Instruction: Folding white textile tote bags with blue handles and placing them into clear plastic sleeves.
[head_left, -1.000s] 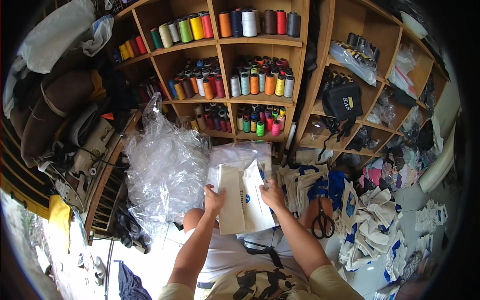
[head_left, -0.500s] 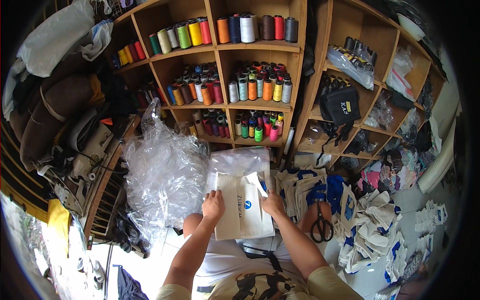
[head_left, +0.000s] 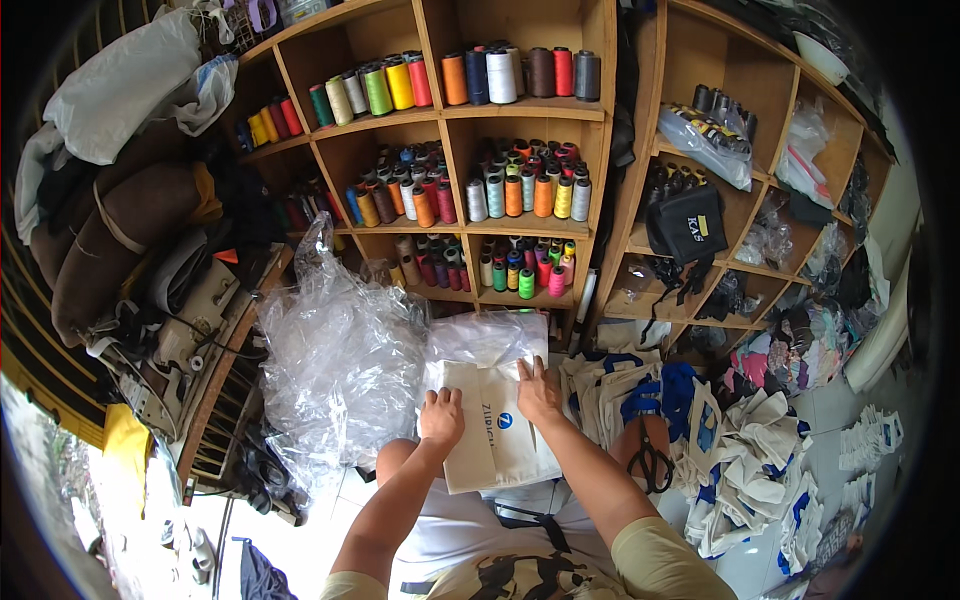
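A cream canvas bag [head_left: 515,464] with a blue round print and dark lettering lies folded across my lap. Beneath it, a sheaf of clear plastic sleeves [head_left: 500,329] sticks out at its far end. My left hand [head_left: 441,416] has its fingers curled on the bag's left side, near the far corner. At the far right corner my right hand [head_left: 539,390] lies on the cloth, its fingers stretched forward and apart. The undersides of both hands are hidden.
A big heap of crumpled clear plastic [head_left: 335,360] stands at my left. To the right are black-handled scissors [head_left: 652,462] by my knee and a pile of cream and blue cloth bags [head_left: 755,455]. Wooden shelves [head_left: 530,112] with thread cones rise ahead.
The pale flap that stood up at the bag's far right now lies down. My right hand has moved forward onto that corner and its fingers have opened. The view has shifted slightly.
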